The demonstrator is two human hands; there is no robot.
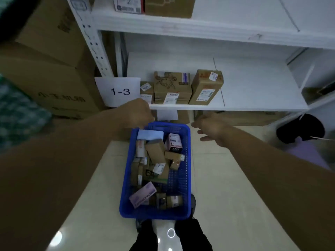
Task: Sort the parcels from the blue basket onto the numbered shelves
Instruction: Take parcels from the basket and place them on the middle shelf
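The blue basket (126, 180) stands on the floor in front of my feet, filled with several small cardboard and printed parcels (155, 153). My left hand (138, 113) is over the basket's far left corner with its fingers curled downward. Whether they grip the rim is hidden. My right hand (211, 128) hovers beside the basket's far right corner, fingers spread and empty. The low white shelf (253, 98) beyond carries a paper label reading 1-3 (119, 91). Three brown boxes with shipping labels (172, 87) stand on it.
Large stacked cardboard cartons (54, 73) fill the left side next to the shelf's white post (90, 38). An upper shelf (199, 24) holds two more boxes. A dark object (301, 128) lies on the floor at the right. The floor is pale tile.
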